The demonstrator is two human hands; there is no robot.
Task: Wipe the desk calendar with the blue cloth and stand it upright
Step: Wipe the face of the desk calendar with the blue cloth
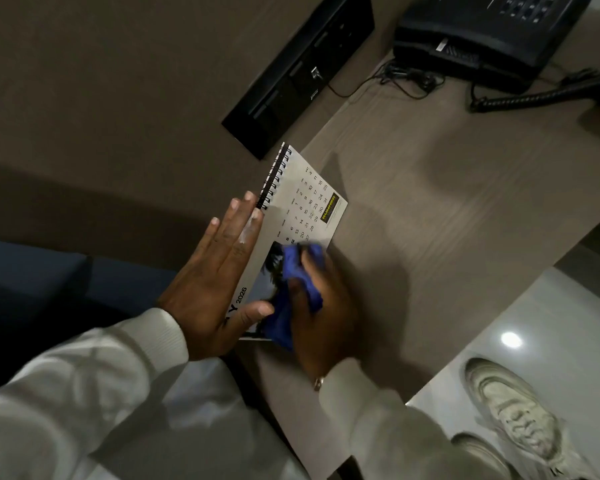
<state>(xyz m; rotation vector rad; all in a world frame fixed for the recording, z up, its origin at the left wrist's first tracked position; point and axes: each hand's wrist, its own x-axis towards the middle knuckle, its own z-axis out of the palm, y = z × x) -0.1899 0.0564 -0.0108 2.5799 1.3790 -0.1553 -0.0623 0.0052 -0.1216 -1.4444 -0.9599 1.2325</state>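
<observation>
The desk calendar (302,209) is lying flat near the far-left edge of the wood-grain bench (430,202), its black spiral binding pointing away from the person and its date grid and a dark photo panel facing up. The left hand (215,271) is resting open along the calendar's left edge, fingers straight and held close together, the thumb reaching across the printed "2026" toward the cloth; the palm is bearing on that edge and the fingertips are nearly touching the near end of the spiral. The right hand (321,306) is gripping the blue cloth (291,292), bunched between its curled fingers and thumb, and is pressing it onto the photo panel at the near end of the page; the hand and cloth are blurred. Both arms are wearing pale sleeves, and a metal band is showing at the right wrist. Beyond the calendar, a long black panel (298,74) is sitting against the wall, and a black telephone (482,32) with a coiled cord (534,97) is standing at the far right of the bench. A pale sneaker (513,414) is showing on the glossy floor at lower right.
</observation>
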